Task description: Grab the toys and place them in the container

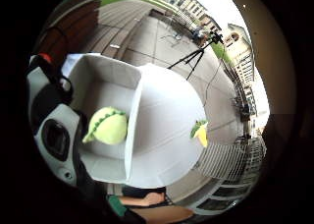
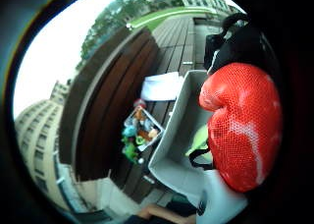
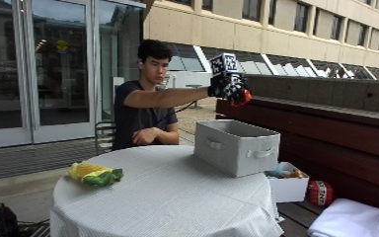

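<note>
In the outside view my gloved right hand [image 3: 225, 85] is raised high over the grey fabric container [image 3: 235, 146] on the round table [image 3: 170, 202]. Its fingers grip a red toy [image 3: 241, 97]. That red mesh-covered toy [image 2: 243, 126] fills much of the thumb side palm view, above the container's wall [image 2: 179, 121]. Inside the container [image 1: 105, 74] lies a yellow-green plush toy [image 1: 108, 126], also visible as a green toy [image 2: 198, 139] under the red one. A yellow and green corn toy [image 3: 95, 174] lies near the table's left edge, far from the container; the same corn toy [image 1: 200, 132] is on the tablecloth.
A small white box of mixed toys [image 3: 288, 185] sits on the wooden bench [image 3: 347, 143] beside the table, with a red round object [image 3: 319, 191] and a white cloth [image 3: 354, 222] near it. The person's bare hand [image 3: 147, 136] rests at the table's far edge. A tripod [image 1: 194, 57] stands behind.
</note>
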`<control>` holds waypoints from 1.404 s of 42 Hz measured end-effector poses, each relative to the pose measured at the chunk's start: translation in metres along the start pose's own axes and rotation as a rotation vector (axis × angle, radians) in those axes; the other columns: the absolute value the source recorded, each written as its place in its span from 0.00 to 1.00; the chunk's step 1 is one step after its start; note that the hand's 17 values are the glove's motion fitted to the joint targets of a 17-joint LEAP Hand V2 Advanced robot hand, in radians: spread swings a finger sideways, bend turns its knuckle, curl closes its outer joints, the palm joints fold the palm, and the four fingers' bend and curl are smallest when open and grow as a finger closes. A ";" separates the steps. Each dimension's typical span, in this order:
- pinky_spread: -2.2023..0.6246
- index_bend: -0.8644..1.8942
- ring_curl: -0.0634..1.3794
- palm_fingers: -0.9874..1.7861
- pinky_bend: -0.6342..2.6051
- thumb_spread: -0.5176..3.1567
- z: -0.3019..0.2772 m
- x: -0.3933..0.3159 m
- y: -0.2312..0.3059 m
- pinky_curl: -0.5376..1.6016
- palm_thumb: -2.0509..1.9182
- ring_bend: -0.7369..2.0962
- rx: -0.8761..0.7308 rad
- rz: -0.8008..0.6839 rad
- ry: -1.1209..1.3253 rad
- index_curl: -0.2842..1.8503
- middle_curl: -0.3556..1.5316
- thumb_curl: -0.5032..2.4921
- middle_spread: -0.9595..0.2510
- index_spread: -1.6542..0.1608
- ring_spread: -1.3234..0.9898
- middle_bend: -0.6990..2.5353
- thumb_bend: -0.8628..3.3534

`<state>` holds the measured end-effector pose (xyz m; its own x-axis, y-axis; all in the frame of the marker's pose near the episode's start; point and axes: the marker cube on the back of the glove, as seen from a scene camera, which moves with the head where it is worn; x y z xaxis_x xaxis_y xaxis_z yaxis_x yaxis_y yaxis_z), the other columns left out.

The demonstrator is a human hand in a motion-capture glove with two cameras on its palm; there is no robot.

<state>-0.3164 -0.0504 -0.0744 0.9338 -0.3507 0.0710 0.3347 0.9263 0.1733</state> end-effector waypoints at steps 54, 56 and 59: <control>0.79 0.33 0.25 0.29 0.58 0.37 0.028 0.482 0.129 0.43 0.49 0.47 -0.186 0.424 0.193 0.17 0.44 0.26 0.78 0.75 0.57 0.30 0.18; 0.79 0.33 0.25 0.29 0.57 0.37 0.046 0.500 0.134 0.42 0.49 0.47 -0.152 0.427 0.202 0.17 0.44 0.26 0.78 0.75 0.57 0.31 0.18; 0.79 0.33 0.25 0.29 0.56 0.37 0.069 0.520 0.144 0.42 0.49 0.46 -0.138 0.448 0.204 0.17 0.44 0.26 0.78 0.75 0.57 0.31 0.18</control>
<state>0.2085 -0.1088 0.0551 0.9905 0.1060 -0.0871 -0.1030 0.9940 0.0379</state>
